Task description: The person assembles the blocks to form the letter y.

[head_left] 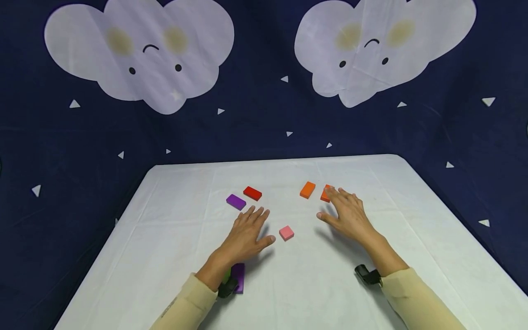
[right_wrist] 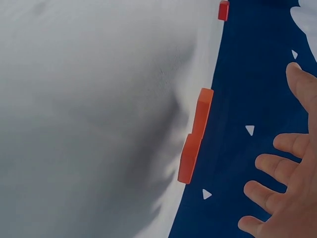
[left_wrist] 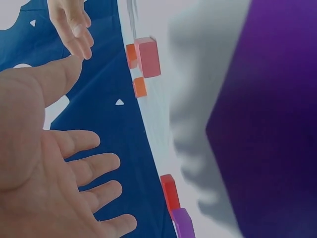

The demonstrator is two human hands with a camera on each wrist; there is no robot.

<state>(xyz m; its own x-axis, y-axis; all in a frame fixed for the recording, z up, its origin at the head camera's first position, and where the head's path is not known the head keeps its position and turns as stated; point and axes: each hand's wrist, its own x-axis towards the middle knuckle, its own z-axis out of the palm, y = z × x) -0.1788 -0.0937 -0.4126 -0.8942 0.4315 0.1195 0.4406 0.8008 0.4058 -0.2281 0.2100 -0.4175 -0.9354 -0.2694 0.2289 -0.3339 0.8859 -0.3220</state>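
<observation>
My left hand (head_left: 246, 234) hovers over the table with its fingers spread and holds nothing. Just beyond its fingertips lie a purple block (head_left: 236, 202) and a red block (head_left: 252, 193). A small pink block (head_left: 286, 233) sits to the right of the left thumb. Under the left wrist, a larger purple block (head_left: 238, 278) and a green piece (head_left: 227, 275) show partly, covered by the wrist strap. My right hand (head_left: 348, 215), also spread and holding nothing, is above the table. Its fingertips overlap one orange block (head_left: 325, 194) in the head view; a second orange block (head_left: 307, 189) lies left of it.
A white cloth covers the table (head_left: 173, 247). Behind it hangs a dark blue curtain (head_left: 255, 133) with clouds and small white triangles. Each wrist wears a black camera, such as the right wrist camera (head_left: 366, 275).
</observation>
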